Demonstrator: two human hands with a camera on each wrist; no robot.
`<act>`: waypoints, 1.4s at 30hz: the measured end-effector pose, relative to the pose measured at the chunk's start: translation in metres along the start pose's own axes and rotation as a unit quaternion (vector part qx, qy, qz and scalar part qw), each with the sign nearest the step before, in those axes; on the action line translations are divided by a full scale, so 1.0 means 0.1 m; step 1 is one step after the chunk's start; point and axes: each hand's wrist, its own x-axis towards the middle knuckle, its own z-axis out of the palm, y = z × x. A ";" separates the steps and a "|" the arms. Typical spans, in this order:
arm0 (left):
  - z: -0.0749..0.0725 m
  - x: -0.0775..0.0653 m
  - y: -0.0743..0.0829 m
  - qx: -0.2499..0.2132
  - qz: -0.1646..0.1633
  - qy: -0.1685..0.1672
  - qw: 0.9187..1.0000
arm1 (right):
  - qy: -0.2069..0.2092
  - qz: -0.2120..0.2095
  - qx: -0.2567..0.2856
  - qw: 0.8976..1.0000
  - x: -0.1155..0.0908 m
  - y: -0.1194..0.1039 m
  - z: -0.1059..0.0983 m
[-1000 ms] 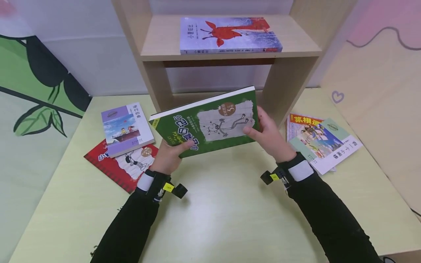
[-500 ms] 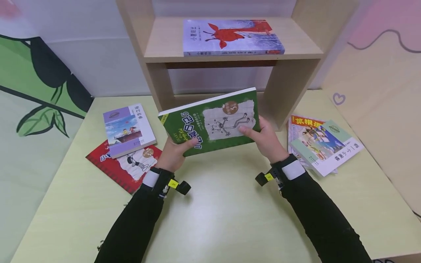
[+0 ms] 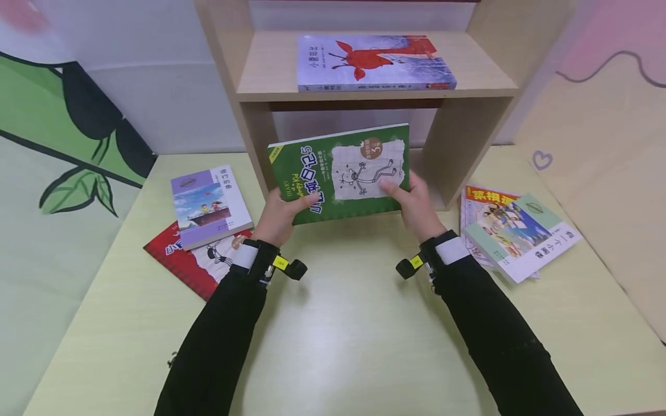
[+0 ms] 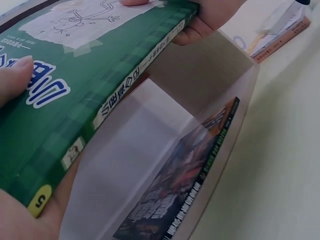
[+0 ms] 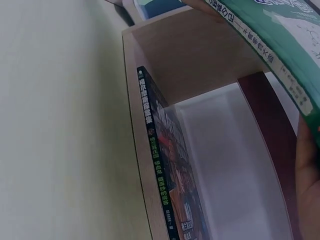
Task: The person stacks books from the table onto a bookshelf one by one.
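Both hands hold a green paperback, cover up, in front of the lower compartment of a pale wooden bookshelf. The left hand grips its left end, with the thumb across the cover. At the other end the right hand does the same. The book's white spine, marked 5 on yellow, shows in the left wrist view, where the green cover fills the upper left. Below it, a dark-covered book lies flat in the lower compartment. That dark book is hidden in the head view.
On the shelf board above lies a blue book with a red giraffe. Left on the table, a purple-and-white book overlaps a red book. Right, a pale green-and-white book overlaps a book with a red-and-yellow title.
Both hands have carried the green book forward, closer to the lower compartment, and its slant has lessened. The camera view has shifted slightly. Other books stay put.
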 end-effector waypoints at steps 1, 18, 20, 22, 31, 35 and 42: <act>0.01 0.03 0.01 0.001 -0.001 0.004 1.000 | 0.007 0.001 0.002 1.000 0.03 0.01 -0.01; 0.14 0.54 -0.09 0.060 0.042 0.144 0.987 | 0.131 0.076 -0.045 0.987 0.44 0.21 0.01; 0.13 0.60 -0.16 0.088 0.041 0.164 0.982 | 0.141 0.083 -0.045 0.985 0.47 0.26 0.02; 0.13 0.64 -0.21 0.120 0.028 0.180 0.976 | 0.146 0.094 -0.053 0.983 0.50 0.32 0.02; 0.12 0.70 -0.41 0.140 -0.017 0.185 0.973 | 0.127 0.168 -0.166 0.963 0.51 0.54 -0.06; 0.14 0.73 -0.50 0.160 -0.010 0.194 0.968 | 0.119 0.175 -0.214 0.954 0.51 0.62 -0.08; 0.19 0.79 -0.58 0.215 0.008 0.211 0.953 | 0.116 0.160 -0.289 0.937 0.52 0.73 -0.11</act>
